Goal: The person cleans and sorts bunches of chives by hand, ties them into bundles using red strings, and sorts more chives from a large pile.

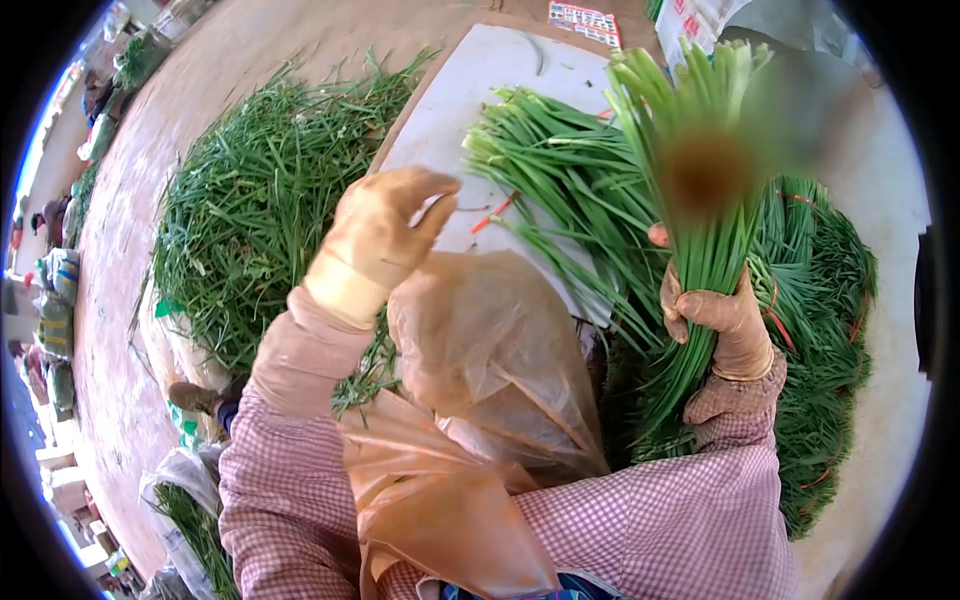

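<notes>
My right hand (725,318), in a tan glove, is wrapped round an upright bunch of long green stalks (705,250), pale ends up. Part of the bunch hides behind a brown blur. My left hand (385,230), also gloved, hangs over the white board (480,95) with curled fingers, thumb and fingertips together; whatever may be between them is too small to make out. Right of it lies a loose fan of green stalks (570,165), with a red tie (493,212) at its near side.
A big heap of loose green leaves (260,180) stands left of the board. Tied green bundles (820,290) are stacked at the right. A translucent plastic apron (490,350) covers my lap. Sacks (60,310) line the far left, and a printed card (585,22) lies at the top.
</notes>
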The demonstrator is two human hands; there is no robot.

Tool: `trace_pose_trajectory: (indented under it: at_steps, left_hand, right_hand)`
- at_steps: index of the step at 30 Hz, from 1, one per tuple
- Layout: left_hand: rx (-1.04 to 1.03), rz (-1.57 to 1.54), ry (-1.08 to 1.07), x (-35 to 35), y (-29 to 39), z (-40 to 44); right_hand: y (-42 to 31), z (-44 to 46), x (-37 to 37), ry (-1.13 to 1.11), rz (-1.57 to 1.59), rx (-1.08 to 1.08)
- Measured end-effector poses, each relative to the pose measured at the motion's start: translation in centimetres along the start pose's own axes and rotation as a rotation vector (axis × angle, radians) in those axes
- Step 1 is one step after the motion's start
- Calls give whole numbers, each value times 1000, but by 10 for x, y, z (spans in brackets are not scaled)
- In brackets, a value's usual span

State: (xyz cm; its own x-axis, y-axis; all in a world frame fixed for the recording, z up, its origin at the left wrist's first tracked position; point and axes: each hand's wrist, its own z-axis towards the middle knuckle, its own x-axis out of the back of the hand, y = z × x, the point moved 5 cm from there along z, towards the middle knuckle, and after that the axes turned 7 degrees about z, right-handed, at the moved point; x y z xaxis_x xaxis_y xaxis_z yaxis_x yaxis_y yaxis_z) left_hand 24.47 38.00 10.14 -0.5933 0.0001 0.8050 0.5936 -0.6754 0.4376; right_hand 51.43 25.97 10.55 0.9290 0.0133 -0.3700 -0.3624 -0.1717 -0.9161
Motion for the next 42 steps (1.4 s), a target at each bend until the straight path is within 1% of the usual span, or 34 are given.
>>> trace_pose_trajectory:
  at_steps: [1,2,4,5,6,8,9,10,12,13,17,19,20,22,23,24,26,27,28,30,31,32,34,36,37,38,40,41,42]
  left_hand:
    - [-48,27,113,-2,9,12]
    - [-53,21,113,-6,14,24]
    - [-140,106,243,-5,21,45]
    - [-172,105,247,-10,21,54]
    - [-175,103,248,-14,22,63]
    - [-224,139,146,-27,29,79]
    - [-213,141,97,-35,33,86]
    - [-211,135,98,-43,34,91]
    - [-272,232,44,-61,33,99]
    - [-271,216,-14,-68,31,102]
    - [-242,192,-49,-81,19,105]
    - [-298,17,61,-68,18,105]
    - [-295,16,58,-64,12,106]
    - [-242,-157,41,-52,-6,106]
    - [-187,-141,-24,-51,-15,104]
    - [-183,-136,-22,-49,-20,101]
    - [-144,-134,-61,-55,-31,94]
    - [-139,-133,-57,-56,-34,91]
    - [-54,-115,14,-53,-40,88]
    - [114,-79,153,-48,-51,81]
    - [274,-225,151,-42,-61,74]
    - [398,-260,199,-39,-71,63]
    - [609,-203,38,-34,-75,36]
    - [640,-289,-288,-54,-66,11]
    - [748,-480,-362,-60,-49,7]
    - [741,-580,-405,-67,-42,6]
    - [827,-747,-403,-75,-29,14]
    - [827,-749,-398,-81,-30,18]
    - [873,-854,-353,-90,-33,23]
  right_hand:
    - [-4,1,6,41,-12,44]
    - [-6,2,11,48,-15,47]
    - [-12,4,20,101,-73,86]
    - [-14,8,20,110,-74,112]
    - [-15,12,20,113,-76,115]
    - [-17,19,21,129,-50,104]
    - [-17,24,19,136,-41,91]
    - [-18,27,18,138,-46,88]
    - [-16,32,19,152,-53,74]
    - [-16,33,19,147,-52,71]
    - [-11,37,27,128,-34,28]
    - [-16,37,30,199,-148,81]
    - [-17,38,30,199,-147,77]
    - [-23,38,34,312,-387,111]
    - [-27,41,31,335,-469,76]
    - [-26,49,28,328,-468,77]
    - [-34,67,14,270,-835,422]
    - [-29,76,17,265,-1053,465]
    - [-23,85,17,258,-1054,465]
    - [-6,102,8,223,-1469,465]
    - [9,112,13,177,-1552,418]
    - [19,116,18,183,-1606,352]
    - [17,115,19,206,-1559,377]
    - [19,115,20,204,-1564,373]
    - [18,116,20,202,-1572,378]
    - [17,115,20,198,-1576,382]
    - [16,113,14,184,-1581,430]
    - [15,111,10,181,-1583,434]
    - [14,108,6,192,-1636,392]
